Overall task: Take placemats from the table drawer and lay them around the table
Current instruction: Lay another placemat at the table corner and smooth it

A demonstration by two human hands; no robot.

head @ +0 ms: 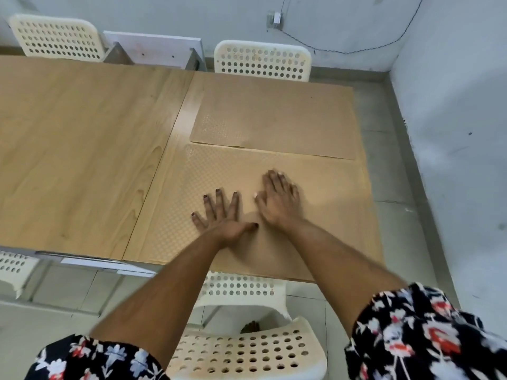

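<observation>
Two tan placemats with a fine dotted pattern lie on the right end of the wooden table. The near placemat lies along the table's near edge, and the far placemat lies beyond it, in front of the far chair. My left hand and my right hand both press flat on the near placemat, fingers spread, side by side. Neither hand holds anything. An open white drawer juts out from the table's far side.
White perforated chairs stand around the table: one below me, one far right, one far left, part of another near left. A pale drawer edge shows under the near table edge. A wall runs along the right.
</observation>
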